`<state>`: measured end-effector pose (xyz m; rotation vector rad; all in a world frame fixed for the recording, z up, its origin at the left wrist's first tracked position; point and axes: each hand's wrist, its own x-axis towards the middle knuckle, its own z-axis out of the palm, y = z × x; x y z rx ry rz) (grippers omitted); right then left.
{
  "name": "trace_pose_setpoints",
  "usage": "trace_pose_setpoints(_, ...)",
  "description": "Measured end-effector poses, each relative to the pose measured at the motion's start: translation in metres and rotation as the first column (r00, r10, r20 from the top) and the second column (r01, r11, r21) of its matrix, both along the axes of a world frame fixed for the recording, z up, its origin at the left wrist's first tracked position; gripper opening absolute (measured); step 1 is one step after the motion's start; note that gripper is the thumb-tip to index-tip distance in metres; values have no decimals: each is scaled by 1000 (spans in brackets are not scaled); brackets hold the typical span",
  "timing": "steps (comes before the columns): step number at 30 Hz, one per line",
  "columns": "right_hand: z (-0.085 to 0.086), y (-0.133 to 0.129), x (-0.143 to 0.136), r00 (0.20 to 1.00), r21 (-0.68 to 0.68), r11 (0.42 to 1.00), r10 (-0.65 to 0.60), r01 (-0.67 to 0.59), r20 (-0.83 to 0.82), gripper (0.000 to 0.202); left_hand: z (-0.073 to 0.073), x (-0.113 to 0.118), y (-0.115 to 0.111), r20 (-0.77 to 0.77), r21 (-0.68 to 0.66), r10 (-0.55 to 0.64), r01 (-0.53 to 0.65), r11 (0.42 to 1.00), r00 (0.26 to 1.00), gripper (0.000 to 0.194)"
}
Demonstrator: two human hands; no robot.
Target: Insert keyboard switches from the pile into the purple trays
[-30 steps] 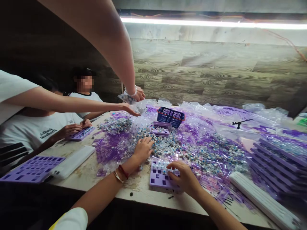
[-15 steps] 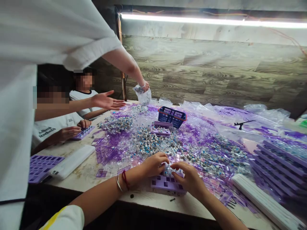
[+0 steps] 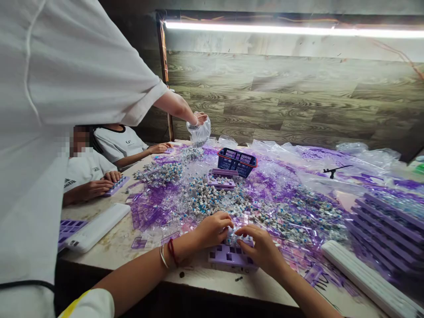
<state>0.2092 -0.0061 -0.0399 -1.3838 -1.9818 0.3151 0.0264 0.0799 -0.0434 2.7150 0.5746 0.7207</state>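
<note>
At the table's near edge lies a purple tray with square holes; its far part carries small clear and bluish pieces, partly covered by my fingers. My left hand is bent over the tray's far left side, fingers curled down and thumb near the fingertips. From the right comes my right hand, its index finger and thumb curved in over the same pieces. Whatever is between the fingertips of either hand is too small to make out. Just beyond the tray spreads a heap of small white, grey and blue pieces.
Purple trays are stacked at right, near a long white bar. A second white bar lies left. A dark blue basket stands mid-table among clear and purple plastic parts. A co-worker's arm reaches across with a plastic bag.
The standing co-worker's body has shifted right, and the bag is tilted over the pile. Another outstretched hand at left has gone from view. My hands have barely moved.
</note>
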Motion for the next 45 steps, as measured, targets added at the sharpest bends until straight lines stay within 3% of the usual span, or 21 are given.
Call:
trace_pose_setpoints(14,-2,1,0,1000,38,999,2,-1,-11,14,1,1,1,36,-79,-17,20,997,999,24)
trace_pose_setpoints(45,3,0,-2,1000,0,1000,7,-7,-1,15,2,1,1,24,-72,-34,36,997,999,24)
